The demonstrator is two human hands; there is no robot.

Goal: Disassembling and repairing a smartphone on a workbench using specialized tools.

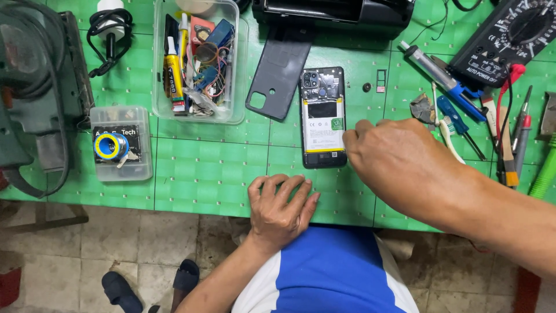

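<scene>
An opened smartphone [322, 116] lies face down on the green table [208, 168], its back removed so the battery and camera module show. Its dark grey back cover [278, 72] lies just to the left, tilted. My right hand [399, 165] reaches in from the right with its fingertips at the phone's lower right edge; whether they pinch anything is hidden. My left hand [281, 208] rests flat on the table's front edge, fingers spread, holding nothing.
A clear tub [240, 64] of glue tubes and small parts stands at the back. A small lidded box [121, 145] is on the left beside a grey power tool [35, 93]. A multimeter [509, 37], screwdrivers [457, 122], tweezers and probes crowd the right.
</scene>
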